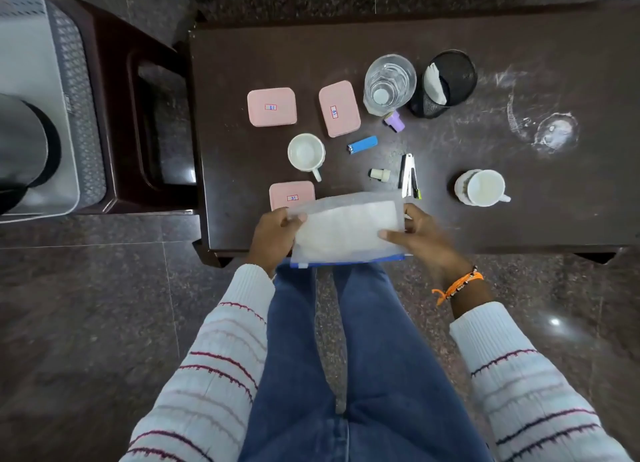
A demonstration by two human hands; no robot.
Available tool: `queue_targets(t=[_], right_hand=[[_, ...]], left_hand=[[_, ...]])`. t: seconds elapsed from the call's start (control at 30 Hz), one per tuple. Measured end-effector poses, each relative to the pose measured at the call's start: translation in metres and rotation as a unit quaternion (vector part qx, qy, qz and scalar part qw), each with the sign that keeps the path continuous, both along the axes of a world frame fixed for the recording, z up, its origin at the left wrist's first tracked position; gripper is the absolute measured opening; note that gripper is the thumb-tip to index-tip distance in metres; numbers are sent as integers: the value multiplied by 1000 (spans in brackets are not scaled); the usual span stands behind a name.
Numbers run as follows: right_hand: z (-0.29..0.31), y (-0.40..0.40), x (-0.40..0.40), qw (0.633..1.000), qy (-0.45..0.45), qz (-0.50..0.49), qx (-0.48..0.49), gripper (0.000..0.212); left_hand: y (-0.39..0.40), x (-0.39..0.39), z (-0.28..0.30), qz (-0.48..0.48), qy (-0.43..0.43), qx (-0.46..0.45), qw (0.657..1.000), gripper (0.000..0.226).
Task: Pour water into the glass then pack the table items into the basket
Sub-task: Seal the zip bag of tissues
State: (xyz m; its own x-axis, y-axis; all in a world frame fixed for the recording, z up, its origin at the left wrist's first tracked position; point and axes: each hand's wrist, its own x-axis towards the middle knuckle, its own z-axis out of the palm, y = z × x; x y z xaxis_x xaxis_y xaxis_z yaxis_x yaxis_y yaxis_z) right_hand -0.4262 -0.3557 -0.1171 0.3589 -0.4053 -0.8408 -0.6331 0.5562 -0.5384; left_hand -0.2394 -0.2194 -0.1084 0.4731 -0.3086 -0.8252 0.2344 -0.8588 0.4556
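Observation:
At the near edge of the dark table [519,39] I hold a translucent zip pouch [346,229] with a blue zipper strip, white contents inside. My left hand [273,236] grips its left end and my right hand [422,240] grips its right end. A clear glass [389,82] with water stands at the back of the table. The grey basket [65,80] sits on a stool at far left, with a dark round vessel [20,143] inside it.
On the table lie three pink boxes [272,107] [339,109] [292,193], two white cups [306,153] [483,187], a black mesh holder [446,82], a blue nail clipper [362,144], a stapler [408,176], a purple cap [394,121] and a small white stopper [379,174].

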Motion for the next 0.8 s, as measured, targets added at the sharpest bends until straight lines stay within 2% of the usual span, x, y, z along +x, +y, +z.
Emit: queue_targets(t=[0.1, 0.17, 0.23, 0.33, 0.5, 0.8], right_hand=[[-24, 8, -12, 999, 39, -2, 1, 44], [-36, 14, -18, 996, 71, -25, -55, 45], [-48, 19, -21, 985, 104, -9, -139, 40], [-63, 20, -18, 963, 146, 42, -225, 31], [-78, 20, -17, 932, 228, 37, -278, 34], [-92, 11, 33, 947, 174, -8, -272, 31]], left_hand=[[-1, -6, -20, 33, -3, 54, 998, 24], [0, -11, -28, 48, 52, 77, 994, 23], [3, -16, -35, 19, 82, 91, 992, 15], [5, -20, -43, 25, 76, 81, 993, 11], [-2, -17, -45, 67, 92, 37, 993, 15], [-27, -8, -49, 202, 103, -46, 973, 18]])
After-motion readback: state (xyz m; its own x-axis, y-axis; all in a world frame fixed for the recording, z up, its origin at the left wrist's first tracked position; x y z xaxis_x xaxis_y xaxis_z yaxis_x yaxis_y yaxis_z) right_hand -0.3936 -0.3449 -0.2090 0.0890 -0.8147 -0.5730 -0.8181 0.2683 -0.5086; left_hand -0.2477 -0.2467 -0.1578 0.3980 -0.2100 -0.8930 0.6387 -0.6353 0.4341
